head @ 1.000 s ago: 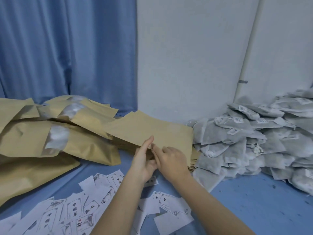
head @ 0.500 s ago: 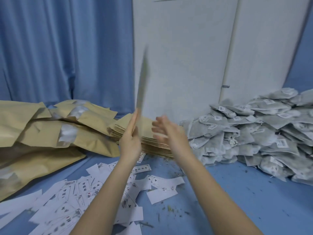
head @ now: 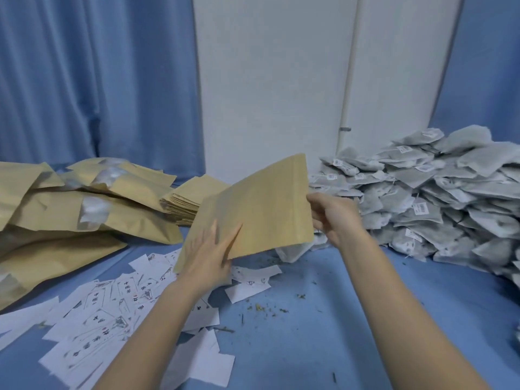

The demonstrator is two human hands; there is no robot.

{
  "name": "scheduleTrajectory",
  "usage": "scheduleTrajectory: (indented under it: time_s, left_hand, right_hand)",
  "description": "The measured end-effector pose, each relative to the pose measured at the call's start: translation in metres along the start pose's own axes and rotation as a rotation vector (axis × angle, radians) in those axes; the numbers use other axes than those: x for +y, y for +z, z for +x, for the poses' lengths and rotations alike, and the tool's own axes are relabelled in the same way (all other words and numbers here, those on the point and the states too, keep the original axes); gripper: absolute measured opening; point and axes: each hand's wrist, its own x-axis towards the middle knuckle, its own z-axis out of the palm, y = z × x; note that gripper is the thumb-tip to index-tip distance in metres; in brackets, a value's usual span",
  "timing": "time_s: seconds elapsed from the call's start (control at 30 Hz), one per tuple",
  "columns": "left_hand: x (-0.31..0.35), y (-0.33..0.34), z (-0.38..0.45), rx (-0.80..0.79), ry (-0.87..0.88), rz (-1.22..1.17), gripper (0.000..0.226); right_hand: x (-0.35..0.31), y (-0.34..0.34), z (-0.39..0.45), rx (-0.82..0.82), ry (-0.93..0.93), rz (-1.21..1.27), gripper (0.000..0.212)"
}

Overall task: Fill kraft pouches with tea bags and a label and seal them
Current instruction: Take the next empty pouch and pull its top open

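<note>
Pouch swung flat between both hands

Half a second before, the kraft pouch (head: 259, 209) stood edge-on in the left hand (head: 209, 253) alone. Now it faced the camera above the labels (head: 112, 305), left hand gripping its lower corner, right hand (head: 334, 218) pinching its right edge, beside the tea bags (head: 422, 198).

Two bare forearms enter from bottom edge, no sleeves, no watch, no rings or gloves visible. Left hand (head: 209, 257) & right hand (head: 334, 218): bare, fingers slim; nails not clearly visible. Left forearm runs from bottom centre-left, right forearm from bottom right; both uncovered along whole visible length. No markings seen.
</note>
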Motion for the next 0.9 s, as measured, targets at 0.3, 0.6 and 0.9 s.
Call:
scheduleTrajectory:
  time_s: [0.3, 0.6, 0.9]
  left_hand:
    - [0.099, -0.028, 0.021, 0.25, -0.206, -0.978, 0.054]
    - [0.134, -0.023, 0.035, 0.307, -0.387, -1.074, 0.03]
    - [0.137, -0.013, 0.026, 0.254, -0.439, -1.385, 0.046]
  right_hand:
    - [0.03, -0.019, -0.002, 0.073, 0.045, 0.011, 0.013]
    - [0.023, -0.027, -0.019, -0.061, 0.029, -0.002, 0.01]
    - [0.025, -0.036, -0.024, -0.183, 0.081, -0.046, 0.017]
